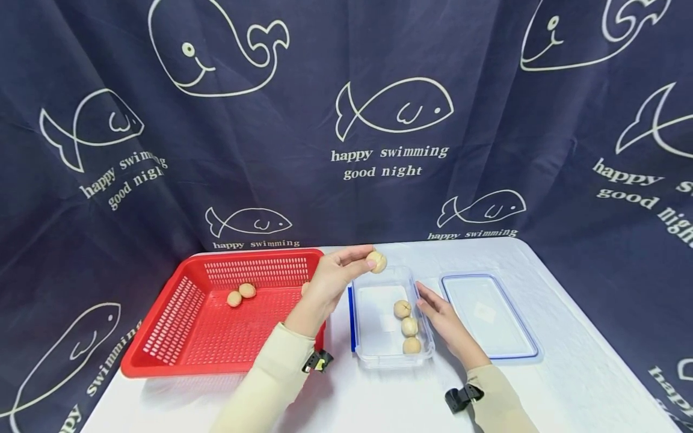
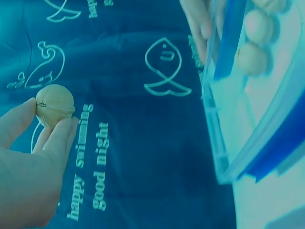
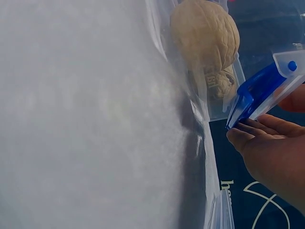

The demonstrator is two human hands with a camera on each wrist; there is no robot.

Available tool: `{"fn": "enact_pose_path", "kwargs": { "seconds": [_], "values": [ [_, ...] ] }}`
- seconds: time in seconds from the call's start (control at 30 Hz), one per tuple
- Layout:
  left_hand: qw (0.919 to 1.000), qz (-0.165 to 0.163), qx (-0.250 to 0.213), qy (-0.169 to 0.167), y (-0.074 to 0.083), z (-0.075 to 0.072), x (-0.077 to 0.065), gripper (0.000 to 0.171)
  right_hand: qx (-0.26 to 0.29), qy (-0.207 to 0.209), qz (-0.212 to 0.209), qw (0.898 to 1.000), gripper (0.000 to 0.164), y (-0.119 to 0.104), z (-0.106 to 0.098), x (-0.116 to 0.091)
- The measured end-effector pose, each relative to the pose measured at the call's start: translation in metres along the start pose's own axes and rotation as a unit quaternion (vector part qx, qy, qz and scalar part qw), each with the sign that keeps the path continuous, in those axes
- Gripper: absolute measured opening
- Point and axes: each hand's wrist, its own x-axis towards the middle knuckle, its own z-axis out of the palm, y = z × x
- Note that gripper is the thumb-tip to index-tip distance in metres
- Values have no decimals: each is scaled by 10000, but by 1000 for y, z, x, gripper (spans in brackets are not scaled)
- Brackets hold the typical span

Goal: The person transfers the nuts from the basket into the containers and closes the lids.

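Note:
My left hand (image 1: 323,287) pinches a walnut (image 1: 376,261) between thumb and fingers, above the far end of a clear plastic box (image 1: 373,358). The left wrist view shows this walnut (image 2: 55,102) at the fingertips, its seam visible. Three walnuts lie in a row along the box's right side, the middle one (image 1: 409,326) between the other two. My right hand (image 1: 446,322) rests against the box's right wall, fingers fairly straight. In the right wrist view its fingertips touch the blue side latch (image 3: 259,90).
A red plastic basket (image 1: 216,368) stands at the left with two walnuts (image 1: 240,294) in it and another partly hidden behind my left wrist. The blue-edged lid (image 1: 495,328) lies flat right of the box on the white-covered table (image 1: 574,373). A dark printed curtain (image 1: 308,198) hangs behind.

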Motion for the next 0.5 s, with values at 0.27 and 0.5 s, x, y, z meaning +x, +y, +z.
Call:
{"fn": "enact_pose_path", "kwargs": {
  "seconds": [0.27,0.5],
  "values": [
    [9998,-49,-131,-112,-24,22,-3,35,34,-21,32,10000,52,-3,0,0],
    [9994,-142,-302,60,-53,36,0,34,69,-30,11,10000,52,-1,-1,1]
  ]
}}
